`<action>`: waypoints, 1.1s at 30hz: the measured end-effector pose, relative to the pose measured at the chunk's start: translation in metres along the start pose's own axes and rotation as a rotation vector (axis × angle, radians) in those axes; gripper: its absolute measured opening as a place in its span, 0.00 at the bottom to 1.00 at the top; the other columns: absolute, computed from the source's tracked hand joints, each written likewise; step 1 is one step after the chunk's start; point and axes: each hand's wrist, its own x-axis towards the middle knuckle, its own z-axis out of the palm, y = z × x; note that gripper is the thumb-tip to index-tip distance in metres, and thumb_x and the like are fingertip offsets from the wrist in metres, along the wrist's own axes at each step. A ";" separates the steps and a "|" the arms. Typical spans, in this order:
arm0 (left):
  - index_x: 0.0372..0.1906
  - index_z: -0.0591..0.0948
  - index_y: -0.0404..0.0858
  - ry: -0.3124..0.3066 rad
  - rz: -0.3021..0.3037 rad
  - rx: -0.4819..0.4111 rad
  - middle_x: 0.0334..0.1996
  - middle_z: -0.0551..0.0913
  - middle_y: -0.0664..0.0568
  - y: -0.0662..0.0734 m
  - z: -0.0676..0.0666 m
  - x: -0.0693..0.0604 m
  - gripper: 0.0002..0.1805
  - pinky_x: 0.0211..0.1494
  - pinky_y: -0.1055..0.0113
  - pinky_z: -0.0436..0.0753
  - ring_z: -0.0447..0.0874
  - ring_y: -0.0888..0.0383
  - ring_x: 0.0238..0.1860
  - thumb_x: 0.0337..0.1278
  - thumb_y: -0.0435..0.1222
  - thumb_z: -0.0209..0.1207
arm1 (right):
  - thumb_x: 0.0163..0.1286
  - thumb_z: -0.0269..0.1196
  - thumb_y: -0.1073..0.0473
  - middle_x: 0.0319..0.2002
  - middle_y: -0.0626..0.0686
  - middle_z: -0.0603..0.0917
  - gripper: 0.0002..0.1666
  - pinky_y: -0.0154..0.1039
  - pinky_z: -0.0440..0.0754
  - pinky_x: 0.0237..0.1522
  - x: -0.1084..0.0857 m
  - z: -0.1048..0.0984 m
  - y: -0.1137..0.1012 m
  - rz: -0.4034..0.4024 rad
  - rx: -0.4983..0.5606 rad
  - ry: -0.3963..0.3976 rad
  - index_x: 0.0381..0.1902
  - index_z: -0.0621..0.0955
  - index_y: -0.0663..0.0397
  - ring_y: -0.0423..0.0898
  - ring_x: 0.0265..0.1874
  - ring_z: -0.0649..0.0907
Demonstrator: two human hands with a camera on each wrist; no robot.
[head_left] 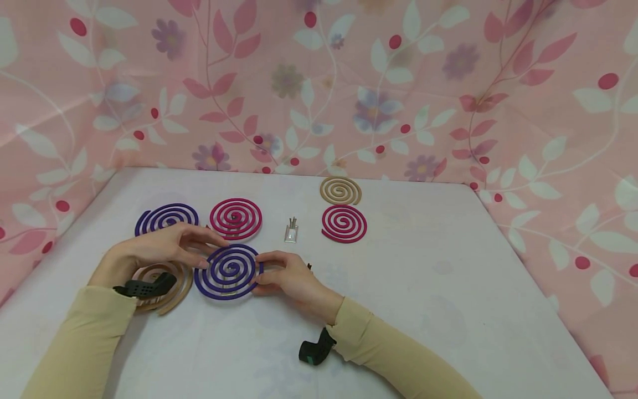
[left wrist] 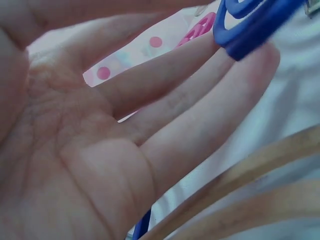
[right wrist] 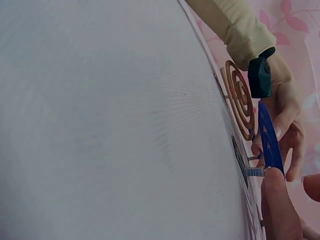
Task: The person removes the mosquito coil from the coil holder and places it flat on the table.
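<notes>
Between both hands is a purple spiral coil point(head_left: 229, 270), roughly level over a small metal stand point(right wrist: 255, 171). My left hand point(head_left: 166, 244) holds its left edge, thumb on the near side and fingers on the far side; in the left wrist view the blue-looking rim point(left wrist: 250, 37) lies against the fingertips. My right hand point(head_left: 294, 280) pinches its right edge. From the right wrist view, the coil point(right wrist: 270, 140) is edge-on, just above the stand. Whether it touches the stand, I cannot tell.
Beside the left wrist lies a brown coil point(head_left: 184, 288) on a stand, partly hidden. Behind are another purple coil point(head_left: 144, 221) and a pink coil point(head_left: 214, 219). A bare clear stand point(head_left: 291, 234) sits mid-table; pink point(head_left: 349, 239) and tan coils point(head_left: 326, 191) lie right of it.
</notes>
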 end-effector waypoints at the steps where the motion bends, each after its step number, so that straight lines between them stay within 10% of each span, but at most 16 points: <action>1: 0.64 0.78 0.41 0.005 -0.003 0.006 0.64 0.78 0.44 0.000 0.000 0.000 0.26 0.59 0.70 0.80 0.78 0.53 0.64 0.60 0.35 0.66 | 0.63 0.60 0.78 0.51 0.64 0.82 0.25 0.45 0.87 0.49 0.000 0.000 0.000 -0.001 0.002 -0.003 0.60 0.75 0.71 0.47 0.36 0.84; 33: 0.63 0.79 0.49 0.102 -0.085 -0.002 0.63 0.80 0.53 0.011 0.000 -0.006 0.24 0.59 0.70 0.79 0.73 0.43 0.66 0.61 0.39 0.66 | 0.63 0.61 0.75 0.53 0.61 0.81 0.25 0.48 0.86 0.51 0.000 -0.007 -0.013 -0.042 -0.061 0.033 0.59 0.78 0.67 0.46 0.38 0.86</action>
